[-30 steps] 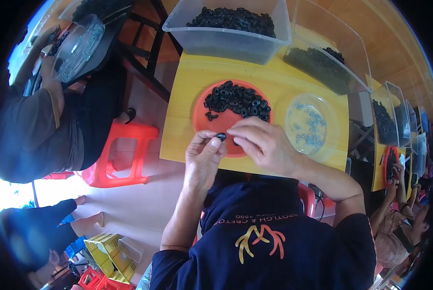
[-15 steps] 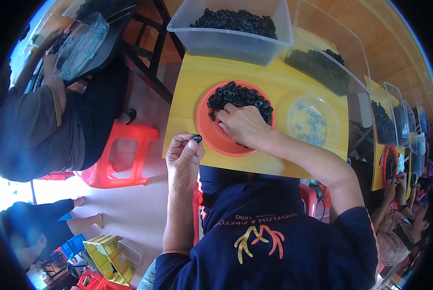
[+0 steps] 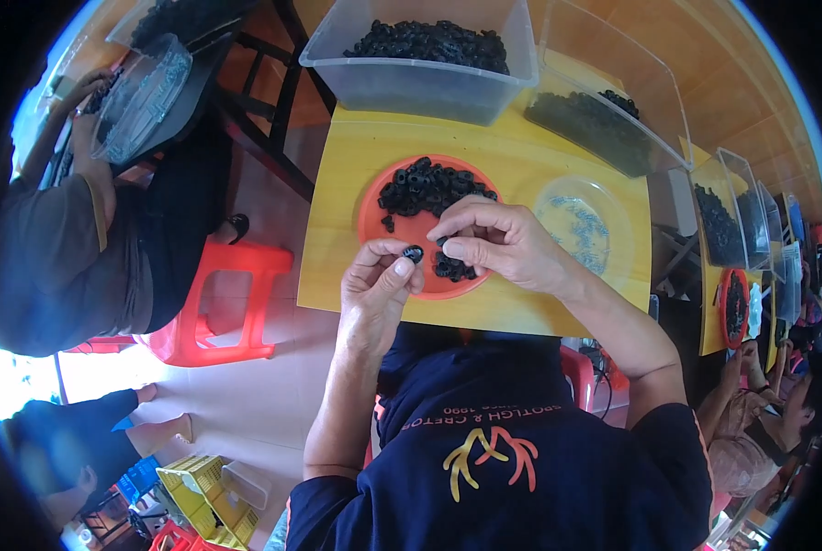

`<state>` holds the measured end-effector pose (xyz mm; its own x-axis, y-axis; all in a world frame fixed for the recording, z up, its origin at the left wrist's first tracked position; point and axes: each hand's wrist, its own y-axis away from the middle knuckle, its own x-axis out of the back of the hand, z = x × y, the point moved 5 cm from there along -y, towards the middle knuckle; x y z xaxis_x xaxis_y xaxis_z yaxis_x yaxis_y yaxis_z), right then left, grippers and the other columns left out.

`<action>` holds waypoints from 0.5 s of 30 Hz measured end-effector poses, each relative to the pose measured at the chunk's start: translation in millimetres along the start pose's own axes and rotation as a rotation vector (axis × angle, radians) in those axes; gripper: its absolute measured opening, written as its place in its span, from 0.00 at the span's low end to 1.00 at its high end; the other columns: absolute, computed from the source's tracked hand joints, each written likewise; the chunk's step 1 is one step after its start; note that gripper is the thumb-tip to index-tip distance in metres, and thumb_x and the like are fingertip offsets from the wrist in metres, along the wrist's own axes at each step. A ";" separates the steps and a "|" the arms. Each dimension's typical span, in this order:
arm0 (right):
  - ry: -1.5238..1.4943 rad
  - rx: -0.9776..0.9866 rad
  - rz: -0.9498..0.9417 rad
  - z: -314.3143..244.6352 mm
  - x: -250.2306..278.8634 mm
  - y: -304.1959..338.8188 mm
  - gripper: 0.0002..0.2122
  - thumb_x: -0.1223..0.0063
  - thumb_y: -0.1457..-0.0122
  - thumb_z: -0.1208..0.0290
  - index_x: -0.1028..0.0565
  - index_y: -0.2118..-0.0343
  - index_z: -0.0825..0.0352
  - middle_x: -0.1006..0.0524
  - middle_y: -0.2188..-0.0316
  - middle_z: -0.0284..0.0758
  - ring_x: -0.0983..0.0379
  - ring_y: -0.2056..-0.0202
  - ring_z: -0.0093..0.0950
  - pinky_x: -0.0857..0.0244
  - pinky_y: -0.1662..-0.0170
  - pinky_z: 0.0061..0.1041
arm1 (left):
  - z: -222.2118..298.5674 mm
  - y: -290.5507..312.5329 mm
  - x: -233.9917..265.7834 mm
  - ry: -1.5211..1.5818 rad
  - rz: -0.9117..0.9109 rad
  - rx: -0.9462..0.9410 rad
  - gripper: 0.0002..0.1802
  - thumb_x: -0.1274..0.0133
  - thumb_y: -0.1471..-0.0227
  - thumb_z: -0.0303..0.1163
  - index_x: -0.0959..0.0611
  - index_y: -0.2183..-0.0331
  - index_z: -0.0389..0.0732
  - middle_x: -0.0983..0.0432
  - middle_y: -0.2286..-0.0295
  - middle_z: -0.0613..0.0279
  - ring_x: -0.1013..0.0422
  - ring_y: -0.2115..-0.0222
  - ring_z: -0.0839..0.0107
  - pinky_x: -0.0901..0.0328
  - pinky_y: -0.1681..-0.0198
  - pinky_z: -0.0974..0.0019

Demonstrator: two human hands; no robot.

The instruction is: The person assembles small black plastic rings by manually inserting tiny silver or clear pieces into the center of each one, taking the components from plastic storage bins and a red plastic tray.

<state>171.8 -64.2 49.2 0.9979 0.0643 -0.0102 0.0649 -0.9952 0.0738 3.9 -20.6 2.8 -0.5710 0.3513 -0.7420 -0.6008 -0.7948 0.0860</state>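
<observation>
We are holding a small black ring (image 3: 413, 253) over the orange plate (image 3: 371, 220).

Our left hand (image 3: 374, 298) is pinching the ring between thumb and fingers (image 3: 385, 260), right by the plate's near edge. Our right hand (image 3: 501, 244) is hovering over the pile of black rings (image 3: 429, 188) on the plate, its fingers curled close together; we cannot tell if they are holding anything. The plate is sitting on the yellow counter (image 3: 347, 184), beside a clear dish (image 3: 581, 225).
</observation>
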 end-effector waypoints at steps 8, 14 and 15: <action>-0.207 -0.053 0.094 -9.9 7.2 10.7 0.08 0.43 0.39 0.72 0.22 0.59 0.69 0.26 0.74 0.28 0.35 0.78 0.14 0.40 0.75 0.14 | -10.0 -4.9 -13.6 -0.031 -0.031 0.021 0.09 0.45 0.44 0.22 0.23 0.59 0.36 0.23 0.67 0.57 0.31 0.71 0.74 0.35 0.65 0.72; -0.224 -0.074 0.089 -7.5 1.0 12.5 0.08 0.44 0.38 0.72 0.22 0.59 0.69 0.26 0.75 0.28 0.35 0.79 0.14 0.40 0.75 0.14 | -12.4 -5.5 -16.4 -0.048 -0.040 0.037 0.09 0.45 0.44 0.23 0.24 0.59 0.36 0.23 0.67 0.57 0.31 0.71 0.74 0.35 0.65 0.72; -0.225 -0.074 0.089 -5.9 0.3 12.9 0.08 0.44 0.38 0.72 0.22 0.59 0.69 0.26 0.75 0.28 0.35 0.79 0.14 0.40 0.75 0.14 | -12.5 -5.6 -16.6 -0.048 -0.040 0.038 0.09 0.45 0.44 0.23 0.24 0.59 0.36 0.23 0.67 0.57 0.31 0.71 0.74 0.35 0.65 0.72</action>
<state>172.9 -76.6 56.1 0.9738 -0.0501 -0.2219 -0.0151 -0.9875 0.1570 23.7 -28.2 6.3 -0.5721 0.4064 -0.7124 -0.6439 -0.7606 0.0832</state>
